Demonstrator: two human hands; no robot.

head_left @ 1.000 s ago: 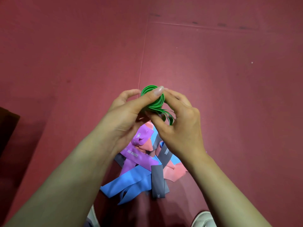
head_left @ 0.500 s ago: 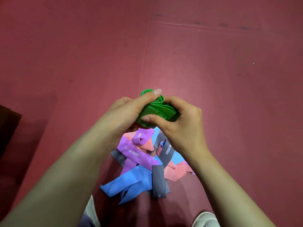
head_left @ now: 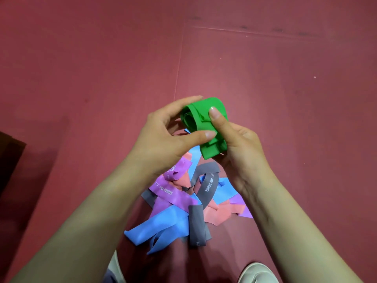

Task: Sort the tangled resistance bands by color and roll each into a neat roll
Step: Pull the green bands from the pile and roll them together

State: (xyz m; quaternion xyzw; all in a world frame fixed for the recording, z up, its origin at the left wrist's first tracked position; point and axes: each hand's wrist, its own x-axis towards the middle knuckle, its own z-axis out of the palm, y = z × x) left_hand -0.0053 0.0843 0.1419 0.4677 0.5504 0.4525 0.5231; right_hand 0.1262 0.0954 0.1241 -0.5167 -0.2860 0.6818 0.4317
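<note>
The green band (head_left: 201,111), half rolled, sits at frame centre. The left hand (head_left: 163,137) pinches its coiled end and the right hand (head_left: 242,148) clamps the loose tail pointing lower right. The pile (head_left: 183,201) lies below on the floor (head_left: 265,78).

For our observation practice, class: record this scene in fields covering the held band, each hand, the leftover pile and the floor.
Held band: green band, partly rolled, held above the pile
Left hand: grips the green band, thumb on its near side
Right hand: grips it too, thumb pressed on the outer wrap
Pile: blue, purple, grey and pink bands, tangled on the floor
Floor: dark red mat with a seam
</note>
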